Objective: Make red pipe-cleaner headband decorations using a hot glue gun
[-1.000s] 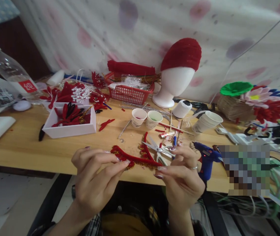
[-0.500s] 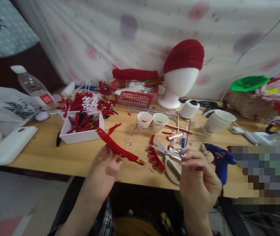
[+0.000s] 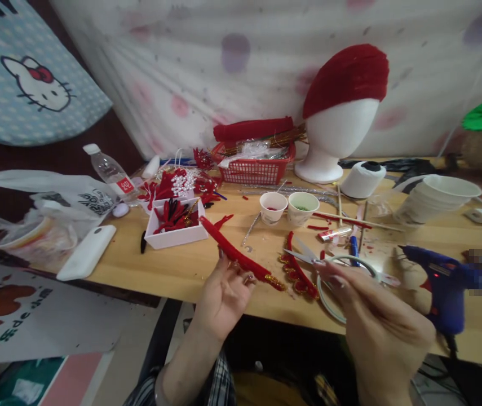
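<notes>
My left hand (image 3: 226,293) grips a red velvet strip (image 3: 236,254) from below, between thumb and fingers. The strip slants down to the right and ends in a glittery gold tip. My right hand (image 3: 376,316) is closed in a pinch above the scissors; what it holds, if anything, cannot be made out. Pale-handled scissors (image 3: 304,255) lie on the table, their handles partly covered by that hand. Beneath the blades rests a second red strip (image 3: 300,268) edged with gold loops. A blue glue gun (image 3: 446,287) with a small red light stands to the right.
A white box (image 3: 177,237) of red and black pieces is at left, near a phone (image 3: 86,254) and bottle (image 3: 111,175). Behind are two paper cups (image 3: 272,208), a red basket (image 3: 257,169), a foam head (image 3: 337,135) with a red cap, a thread cone (image 3: 362,179) and stacked cups (image 3: 437,200).
The view has swung left, so the table's things sit further right. My right hand has shifted left relative to the scissors and turned its back upward. My left hand still holds the red strip.
</notes>
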Action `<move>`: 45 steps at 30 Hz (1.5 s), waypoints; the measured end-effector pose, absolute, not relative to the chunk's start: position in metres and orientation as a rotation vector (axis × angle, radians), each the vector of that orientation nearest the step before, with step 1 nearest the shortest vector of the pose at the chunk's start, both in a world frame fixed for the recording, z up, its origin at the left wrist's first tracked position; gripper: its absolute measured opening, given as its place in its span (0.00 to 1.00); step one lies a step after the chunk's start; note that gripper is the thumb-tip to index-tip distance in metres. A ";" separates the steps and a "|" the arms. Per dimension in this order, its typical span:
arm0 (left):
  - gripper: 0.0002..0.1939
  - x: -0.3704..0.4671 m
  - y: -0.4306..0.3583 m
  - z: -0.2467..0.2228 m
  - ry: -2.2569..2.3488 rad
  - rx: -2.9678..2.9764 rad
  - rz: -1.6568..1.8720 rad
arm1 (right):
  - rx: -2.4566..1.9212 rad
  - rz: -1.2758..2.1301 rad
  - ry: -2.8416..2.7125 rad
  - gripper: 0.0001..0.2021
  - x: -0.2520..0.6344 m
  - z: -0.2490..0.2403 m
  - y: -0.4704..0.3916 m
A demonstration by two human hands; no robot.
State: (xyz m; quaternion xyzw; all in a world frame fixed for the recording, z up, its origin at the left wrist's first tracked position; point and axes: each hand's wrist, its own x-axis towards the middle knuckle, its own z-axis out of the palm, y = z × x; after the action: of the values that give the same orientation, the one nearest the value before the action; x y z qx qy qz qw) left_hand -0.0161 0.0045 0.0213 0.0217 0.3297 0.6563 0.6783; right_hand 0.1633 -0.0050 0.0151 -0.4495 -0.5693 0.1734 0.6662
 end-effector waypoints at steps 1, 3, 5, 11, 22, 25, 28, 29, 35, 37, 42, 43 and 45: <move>0.14 -0.014 0.005 0.022 0.758 0.009 1.479 | -0.945 0.324 -1.372 0.10 0.163 0.016 -0.005; 0.13 -0.010 0.003 0.021 0.762 -0.033 1.487 | -0.877 0.226 -1.528 0.07 0.160 0.018 -0.004; 0.14 -0.005 -0.001 0.021 0.772 0.034 1.483 | -0.891 0.241 -1.606 0.06 0.155 0.019 -0.004; 0.13 0.008 -0.013 0.021 0.802 0.286 1.417 | -0.909 0.350 -1.835 0.12 0.144 0.015 -0.001; 0.10 0.005 -0.011 0.017 0.773 0.279 1.419 | -0.888 0.328 -1.773 0.06 0.145 0.014 0.005; 0.12 -0.006 -0.007 0.018 0.742 0.203 1.470 | -0.919 0.364 -1.764 0.05 0.153 0.013 0.005; 0.14 -0.023 -0.002 0.021 0.723 0.083 1.548 | -0.966 0.422 -1.678 0.05 0.161 0.011 0.006; 0.15 -0.028 -0.001 0.021 0.723 0.045 1.573 | -0.967 0.428 -1.642 0.05 0.163 0.011 0.007; 0.18 -0.050 0.002 0.020 0.696 -0.152 1.646 | -1.120 0.315 -1.616 0.05 0.159 0.017 0.011; 0.17 -0.053 0.002 0.019 0.677 -0.170 1.648 | -1.162 0.261 -1.752 0.08 0.156 0.022 0.011; 0.16 -0.056 0.004 0.013 0.648 -0.183 1.651 | -1.160 0.227 -1.995 0.22 0.150 0.025 0.013; 0.16 -0.056 0.004 0.011 0.646 -0.182 1.660 | -1.179 0.241 -1.992 0.24 0.150 0.022 0.013; 0.15 -0.057 0.005 0.008 0.640 -0.170 1.679 | -1.212 0.246 -1.936 0.26 0.153 0.015 0.013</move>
State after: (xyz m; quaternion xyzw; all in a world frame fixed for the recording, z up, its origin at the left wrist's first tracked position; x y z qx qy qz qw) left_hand -0.0570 0.0047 0.0081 -0.0738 0.2784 0.7303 0.6195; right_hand 0.1525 0.0131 0.0155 -0.4812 -0.7688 0.0976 0.4098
